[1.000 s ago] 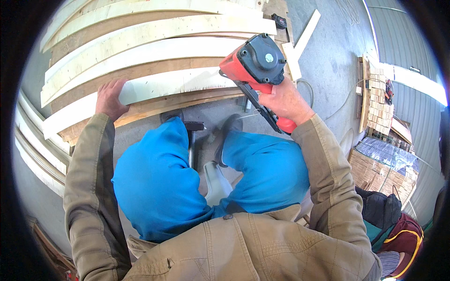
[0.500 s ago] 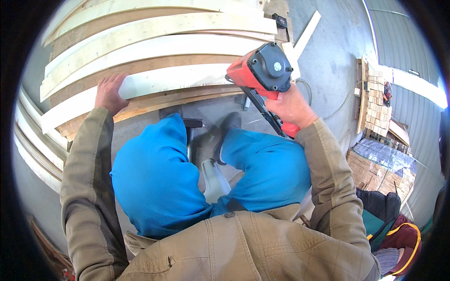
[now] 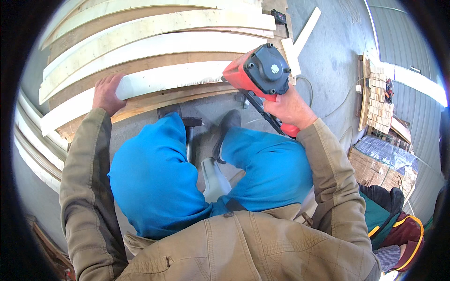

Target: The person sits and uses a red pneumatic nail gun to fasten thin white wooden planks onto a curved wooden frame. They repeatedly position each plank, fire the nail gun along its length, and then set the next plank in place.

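My right hand (image 3: 293, 108) is wrapped round the handle of a red and black nail gun (image 3: 262, 70). The gun's nose is at the right part of the nearest pale wooden board (image 3: 173, 74); I cannot tell if it touches. Near that board's left end, my left hand (image 3: 108, 93) grips it, fingers over the top and thumb toward the near edge. Beneath lies a browner timber (image 3: 140, 104). Between my knees a hammer (image 3: 190, 136) stands head up.
Several more pale boards (image 3: 154, 46) lie side by side beyond. A small black tool (image 3: 278, 17) sits at their right end, with a loose board (image 3: 307, 33) on the floor. Stacked wood (image 3: 378, 105) stands at right. Another person's sleeve (image 3: 388, 258) shows at lower right.
The nail gun has shifted slightly, its nose now a little farther left along the board. My left hand keeps its hold on the board.
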`<state>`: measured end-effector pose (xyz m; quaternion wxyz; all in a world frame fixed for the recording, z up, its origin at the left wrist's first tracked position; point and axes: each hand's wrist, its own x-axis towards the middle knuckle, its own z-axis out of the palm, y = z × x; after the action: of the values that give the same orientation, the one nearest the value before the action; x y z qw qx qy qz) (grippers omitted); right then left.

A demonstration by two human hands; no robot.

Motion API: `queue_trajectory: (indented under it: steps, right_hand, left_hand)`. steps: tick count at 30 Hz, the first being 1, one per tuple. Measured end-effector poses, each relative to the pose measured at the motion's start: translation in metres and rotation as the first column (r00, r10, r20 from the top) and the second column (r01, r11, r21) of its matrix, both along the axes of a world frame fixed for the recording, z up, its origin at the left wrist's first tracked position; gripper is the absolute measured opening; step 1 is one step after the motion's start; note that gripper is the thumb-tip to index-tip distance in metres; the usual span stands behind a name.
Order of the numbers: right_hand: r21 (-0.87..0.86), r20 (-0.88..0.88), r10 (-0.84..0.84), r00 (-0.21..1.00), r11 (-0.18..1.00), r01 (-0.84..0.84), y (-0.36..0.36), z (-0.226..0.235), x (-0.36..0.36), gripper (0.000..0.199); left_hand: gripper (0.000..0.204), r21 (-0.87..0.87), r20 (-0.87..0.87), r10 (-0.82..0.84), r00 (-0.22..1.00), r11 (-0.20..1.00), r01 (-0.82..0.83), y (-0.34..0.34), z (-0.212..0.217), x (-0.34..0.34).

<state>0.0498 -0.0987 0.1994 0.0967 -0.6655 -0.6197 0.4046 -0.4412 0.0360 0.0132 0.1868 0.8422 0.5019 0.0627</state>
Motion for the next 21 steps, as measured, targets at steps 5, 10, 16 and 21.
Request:
queue_trajectory:
  steps: [5,10,16,21]
  right_hand:
    - [-0.063,-0.006,-0.094,0.996,0.994,0.093,-0.001,-0.005,-0.001,0.035]
    - [0.046,0.005,-0.069,0.998,0.997,0.069,-0.003,0.002,-0.001,0.036]
    - [0.182,0.025,-0.154,0.988,0.972,0.147,-0.005,0.029,0.030,0.040]
    - [0.026,0.007,-0.471,0.882,0.882,0.471,-0.036,0.021,0.077,0.034]
  left_hand:
    - [0.079,-0.022,-0.003,0.012,1.000,1.000,-0.012,0.000,-0.002,0.000]
    - [0.080,-0.024,-0.004,0.006,1.000,1.000,-0.006,0.000,-0.002,-0.001]
    - [0.079,-0.021,-0.015,-0.002,1.000,1.000,0.001,0.001,-0.003,-0.002]
    - [0.081,-0.024,-0.029,-0.003,1.000,1.000,0.002,0.000,0.000,-0.002]
